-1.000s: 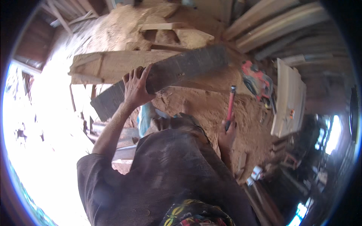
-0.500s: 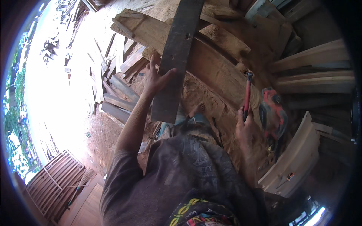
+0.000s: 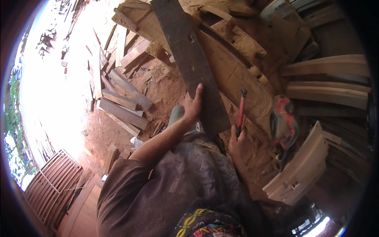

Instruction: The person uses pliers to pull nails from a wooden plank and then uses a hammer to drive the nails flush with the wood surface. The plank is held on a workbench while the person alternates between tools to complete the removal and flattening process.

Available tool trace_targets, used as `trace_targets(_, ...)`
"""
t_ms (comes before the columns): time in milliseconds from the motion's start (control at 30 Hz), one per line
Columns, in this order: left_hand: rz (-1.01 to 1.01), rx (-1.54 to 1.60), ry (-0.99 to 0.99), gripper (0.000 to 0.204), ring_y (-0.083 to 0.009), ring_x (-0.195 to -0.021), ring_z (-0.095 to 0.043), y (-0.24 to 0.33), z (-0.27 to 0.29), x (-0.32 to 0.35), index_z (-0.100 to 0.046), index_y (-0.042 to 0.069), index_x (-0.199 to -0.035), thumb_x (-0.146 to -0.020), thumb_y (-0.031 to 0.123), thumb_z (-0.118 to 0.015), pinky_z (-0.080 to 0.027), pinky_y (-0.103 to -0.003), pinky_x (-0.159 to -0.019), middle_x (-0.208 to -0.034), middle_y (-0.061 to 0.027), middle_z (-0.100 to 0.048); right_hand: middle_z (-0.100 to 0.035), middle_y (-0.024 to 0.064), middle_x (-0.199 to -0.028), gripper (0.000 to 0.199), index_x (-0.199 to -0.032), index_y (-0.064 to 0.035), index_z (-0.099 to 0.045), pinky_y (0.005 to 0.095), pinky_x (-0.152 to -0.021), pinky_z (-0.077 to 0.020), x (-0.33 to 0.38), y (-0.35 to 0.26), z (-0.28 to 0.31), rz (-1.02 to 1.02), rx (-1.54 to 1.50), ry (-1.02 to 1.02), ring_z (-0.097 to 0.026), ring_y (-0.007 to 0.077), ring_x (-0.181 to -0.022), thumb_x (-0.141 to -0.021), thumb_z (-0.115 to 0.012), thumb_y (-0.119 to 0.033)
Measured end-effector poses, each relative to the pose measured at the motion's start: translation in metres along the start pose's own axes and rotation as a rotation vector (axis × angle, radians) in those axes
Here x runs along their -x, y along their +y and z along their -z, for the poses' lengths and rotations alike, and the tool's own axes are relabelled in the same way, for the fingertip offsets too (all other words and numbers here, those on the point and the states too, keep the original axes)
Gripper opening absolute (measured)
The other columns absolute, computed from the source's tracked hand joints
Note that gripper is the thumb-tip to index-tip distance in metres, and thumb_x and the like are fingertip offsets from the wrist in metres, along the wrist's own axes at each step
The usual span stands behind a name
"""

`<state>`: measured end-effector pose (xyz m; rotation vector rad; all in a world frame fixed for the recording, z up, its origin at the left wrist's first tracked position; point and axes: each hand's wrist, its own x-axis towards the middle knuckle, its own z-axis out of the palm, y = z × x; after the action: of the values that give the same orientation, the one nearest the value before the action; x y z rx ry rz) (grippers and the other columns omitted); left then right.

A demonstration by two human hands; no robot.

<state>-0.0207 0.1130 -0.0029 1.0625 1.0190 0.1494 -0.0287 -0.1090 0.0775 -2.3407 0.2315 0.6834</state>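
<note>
Left arm bare below a short sleeve, stretched forward and up, elbow nearly straight. Left hand wraps an edge, thumb on top, fingers curled under and out of sight. Right arm lies low and close to the body; right hand is closed in a fist, knuckles forward.

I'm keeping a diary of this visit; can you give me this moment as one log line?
left hand: grips dark plank | right hand: holds red-handled hammer, head up | nearby: red power tool on sawdust
</note>
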Motion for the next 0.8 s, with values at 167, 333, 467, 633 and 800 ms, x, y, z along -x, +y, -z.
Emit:
trace_targets(167,0.048,-0.313,-0.195,0.098,-0.0350,-0.142,-0.059,-0.048,-0.008,0.003,-0.043,-0.013,-0.152,-0.103,0.070,-0.062,-0.046,-0.041,-0.117,-0.145,-0.0324,-0.061,-0.068,0.0283,-0.123,0.058,-0.139,0.0084,-0.057,0.0494,-0.098,-0.0499,0.010,0.050,0.006,-0.112,0.000,0.173,-0.067,0.0442,-0.118,-0.114,-0.056,-0.044)
trace_targets(333,0.226,-0.313,-0.474,0.110,-0.0410,-0.135,-0.065,-0.027,-0.025,0.008,-0.035,-0.017,-0.154,-0.101,0.077,-0.057,-0.056,-0.043,-0.104,-0.147,-0.0379,-0.058,-0.066,0.0330,-0.129,0.060,-0.139,0.0116,-0.057,0.0530,-0.100,-0.0482,-0.020,0.042,0.019,-0.097,-0.025,0.363,-0.065,0.0480,-0.119,-0.114,-0.055,-0.043)
trace_targets(467,0.022,-0.454,-0.515,0.109,-0.0388,-0.125,-0.071,-0.090,-0.030,-0.024,-0.042,-0.019,-0.148,-0.101,0.078,-0.055,-0.065,-0.041,-0.084,-0.142,-0.0394,-0.059,-0.060,0.0365,-0.139,0.062,-0.144,0.0125,-0.054,0.0564,-0.105,-0.0460,-0.034,0.031,0.030,-0.192,0.158,0.398,-0.060,0.0504,-0.129,-0.114,-0.054,-0.042)
trace_targets(633,0.121,-0.543,-0.570,0.099,-0.0367,-0.113,-0.077,0.028,-0.036,-0.028,-0.065,-0.011,-0.134,-0.103,0.081,-0.046,-0.059,-0.046,-0.097,-0.114,-0.0299,-0.076,-0.058,0.0367,-0.144,0.065,-0.152,0.0102,-0.049,0.0563,-0.110,-0.0459,-0.072,-0.024,0.041,-0.111,0.191,0.313,-0.057,0.0510,-0.136,-0.114,-0.053,-0.043)
trace_targets(800,0.230,-1.020,-0.710,0.088,-0.0357,-0.096,-0.079,0.078,-0.039,-0.039,-0.080,-0.001,-0.114,-0.102,0.081,-0.051,-0.059,-0.043,-0.092,-0.093,-0.0194,-0.080,-0.061,0.0364,-0.139,0.064,-0.146,0.0125,-0.053,0.0527,-0.104,-0.0496,-0.104,0.017,0.060,0.091,0.107,0.288,-0.062,0.0515,-0.127,-0.112,-0.059,-0.042)
